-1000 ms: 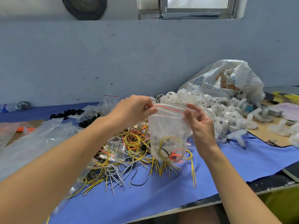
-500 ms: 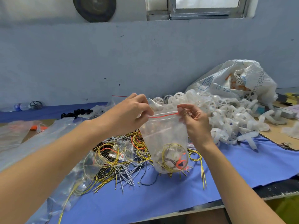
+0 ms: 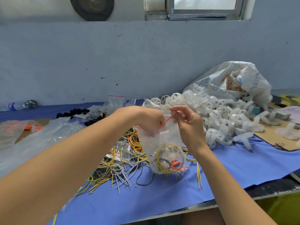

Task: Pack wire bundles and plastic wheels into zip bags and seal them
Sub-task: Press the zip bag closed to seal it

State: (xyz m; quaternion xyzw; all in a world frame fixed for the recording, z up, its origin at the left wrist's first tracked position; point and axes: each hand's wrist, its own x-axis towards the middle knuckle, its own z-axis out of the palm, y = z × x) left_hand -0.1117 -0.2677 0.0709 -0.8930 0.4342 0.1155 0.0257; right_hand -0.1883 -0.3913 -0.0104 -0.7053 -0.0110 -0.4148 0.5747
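Zip bag [image 3: 162, 143] rim pinched between left hand [image 3: 146, 118], right hand [image 3: 189, 125].

- Only a short piece of the zip bag's [image 3: 162, 140] red strip shows between the left hand [image 3: 144, 119] and the right hand [image 3: 190, 127]. We cannot tell whether the mouth is closed.
- We see the left fingertips only as a blur through the plastic.
- The wire bundle [image 3: 164, 158] in the bag is hazed, and the white part beside it is too blurred for us to name.
- The left forearm covers part of the loose wires [image 3: 120, 159].
- The top edge cuts off the dark disc [image 3: 91, 8] and the window [image 3: 201, 12].
- The bottle [image 3: 14, 106] label is too small for us to read.
- The sack [image 3: 227, 83] print is creased and mostly unreadable.
- The right edge cuts off the yellow items [image 3: 290, 99] and the pink sheet [image 3: 292, 112].
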